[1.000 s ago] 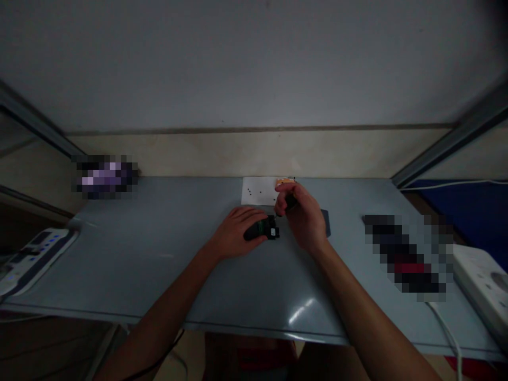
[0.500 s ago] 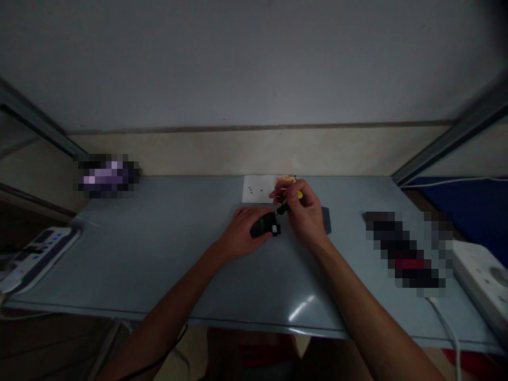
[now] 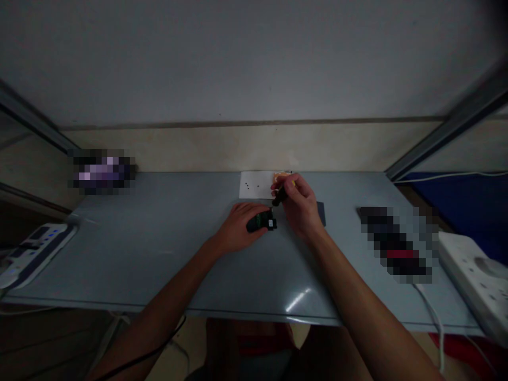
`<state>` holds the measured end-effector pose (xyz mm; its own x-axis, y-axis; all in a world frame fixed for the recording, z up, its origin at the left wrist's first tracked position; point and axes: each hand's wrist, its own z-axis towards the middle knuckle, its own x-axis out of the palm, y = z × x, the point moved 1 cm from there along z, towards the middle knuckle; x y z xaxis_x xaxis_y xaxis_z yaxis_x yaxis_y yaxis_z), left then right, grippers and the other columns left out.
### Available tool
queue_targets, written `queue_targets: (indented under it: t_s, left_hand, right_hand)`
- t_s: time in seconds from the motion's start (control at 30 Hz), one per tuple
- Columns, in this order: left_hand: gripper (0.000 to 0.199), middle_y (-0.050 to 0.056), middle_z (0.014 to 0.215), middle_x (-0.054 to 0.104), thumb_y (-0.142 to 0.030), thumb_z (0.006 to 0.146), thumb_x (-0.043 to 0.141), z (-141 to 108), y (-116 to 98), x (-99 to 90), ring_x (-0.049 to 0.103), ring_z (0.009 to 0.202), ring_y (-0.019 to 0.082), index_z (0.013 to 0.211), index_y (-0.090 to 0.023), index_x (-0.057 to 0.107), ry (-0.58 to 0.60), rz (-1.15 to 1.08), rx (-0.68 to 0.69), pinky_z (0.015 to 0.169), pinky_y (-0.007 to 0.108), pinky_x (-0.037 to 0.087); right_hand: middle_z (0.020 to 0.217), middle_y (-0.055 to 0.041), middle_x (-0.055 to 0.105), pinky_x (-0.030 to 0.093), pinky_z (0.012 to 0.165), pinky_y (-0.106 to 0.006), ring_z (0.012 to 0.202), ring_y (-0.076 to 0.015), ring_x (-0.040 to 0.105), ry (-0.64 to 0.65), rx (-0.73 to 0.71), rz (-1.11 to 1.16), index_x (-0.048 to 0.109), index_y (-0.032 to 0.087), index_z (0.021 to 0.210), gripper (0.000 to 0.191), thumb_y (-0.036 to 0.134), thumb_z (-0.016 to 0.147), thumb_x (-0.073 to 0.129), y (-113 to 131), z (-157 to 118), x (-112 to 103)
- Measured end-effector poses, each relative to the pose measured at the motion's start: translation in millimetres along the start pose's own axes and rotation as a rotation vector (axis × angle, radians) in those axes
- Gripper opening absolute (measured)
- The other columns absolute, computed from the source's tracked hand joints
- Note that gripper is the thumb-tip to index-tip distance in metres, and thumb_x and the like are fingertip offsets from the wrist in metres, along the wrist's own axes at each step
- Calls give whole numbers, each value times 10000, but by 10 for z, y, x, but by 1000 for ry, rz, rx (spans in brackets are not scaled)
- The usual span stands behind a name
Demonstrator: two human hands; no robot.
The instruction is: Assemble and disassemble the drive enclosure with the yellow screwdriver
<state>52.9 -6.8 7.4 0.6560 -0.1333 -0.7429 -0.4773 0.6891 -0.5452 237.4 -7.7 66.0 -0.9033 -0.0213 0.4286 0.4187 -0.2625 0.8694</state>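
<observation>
My left hand (image 3: pixel 237 228) is closed around a small black electronic device (image 3: pixel 259 222) with some green on it, perhaps a circuit board; its exact kind I cannot make out. A small white patch shows at the device's right end. In my right hand (image 3: pixel 300 203) is a black and yellow screwdriver (image 3: pixel 280 197), gripped between thumb and fingers. Its tip points down at the device's upper right corner; whether it touches is too small to tell. Behind the hands lies a white sheet of paper (image 3: pixel 249 190) with several tiny black pieces on it, which look like screws.
An orange item (image 3: pixel 281 176) is partly hidden behind my right hand. A dark grey flat piece (image 3: pixel 321 214) shows beside that wrist. Power strips stand at the left (image 3: pixel 39 251) and right (image 3: pixel 472 275) table edges. Blurred-out items lie at both sides.
The whole view has shifted slightly. My right hand has turned the screwdriver a little, so less of its yellow end shows. The left hand keeps its hold on the device.
</observation>
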Motion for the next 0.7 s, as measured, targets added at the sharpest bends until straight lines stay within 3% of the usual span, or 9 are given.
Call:
queue_targets:
  t_s: [0.13, 0.23, 0.3, 0.37, 0.47, 0.53, 0.6, 0.7]
  left_hand:
    - [467, 39, 1359, 691, -324, 917, 751, 10, 8, 2, 621, 1280, 266, 1361, -304, 609, 12, -25, 7, 1154, 488, 428]
    - [478, 37, 1358, 691, -326, 906, 763, 15, 19, 7, 625, 1273, 265, 1357, -299, 610, 15, -31, -4, 1157, 485, 421]
    - [476, 39, 1357, 691, -337, 905, 762, 15, 26, 12, 625, 1274, 270, 1354, -300, 609, 11, -27, -13, 1157, 488, 421]
    - [454, 43, 1349, 695, -344, 898, 766, 15, 28, 16, 626, 1274, 275, 1326, -298, 621, 4, -19, -13, 1155, 492, 425]
    - [374, 45, 1321, 706, -343, 888, 778, 19, 17, 13, 630, 1263, 278, 1232, -282, 646, -8, -11, -11, 1142, 493, 431]
    - [280, 40, 1324, 704, -327, 894, 776, 23, 0, 3, 626, 1265, 267, 1140, -265, 656, -9, -4, -7, 1139, 482, 427]
    - [202, 35, 1337, 696, -304, 906, 762, 25, -19, -8, 619, 1269, 256, 1071, -253, 656, 4, 17, 0, 1138, 472, 420]
    - [199, 47, 1364, 681, -299, 917, 739, 21, -30, -12, 605, 1287, 256, 1090, -249, 654, 29, 48, 17, 1139, 476, 411]
  right_hand:
    - [761, 54, 513, 429, 591, -264, 643, -113, 512, -28, -1, 64, 460, 268, 811, 415, 453, 828, 831, -24, -6, 13]
    - [676, 57, 419, 351, 524, -269, 561, -112, 385, 0, -11, 62, 544, 276, 859, 355, 591, 908, 702, -10, -1, 48]
    - [713, 27, 467, 400, 571, -293, 606, -129, 437, 22, 7, 60, 632, 273, 935, 395, 665, 945, 582, 11, 3, 62]
    - [789, -2, 528, 455, 648, -312, 683, -145, 510, 27, 34, 44, 679, 267, 958, 378, 627, 957, 564, 26, 3, 57]
    - [895, -12, 590, 495, 732, -311, 796, -153, 585, 11, 17, -7, 673, 269, 880, 236, 501, 887, 716, 31, -5, 25]
    - [968, -5, 621, 517, 773, -315, 865, -160, 629, -17, 12, 0, 619, 271, 847, 263, 459, 822, 802, 24, -12, 3]
    - [957, 11, 638, 524, 751, -314, 826, -153, 644, -28, 34, 20, 543, 273, 848, 354, 466, 794, 834, 10, -15, -4]
    - [713, 68, 542, 444, 596, -268, 599, -112, 521, -25, 19, -15, 463, 278, 853, 409, 513, 841, 798, -20, -5, 3]
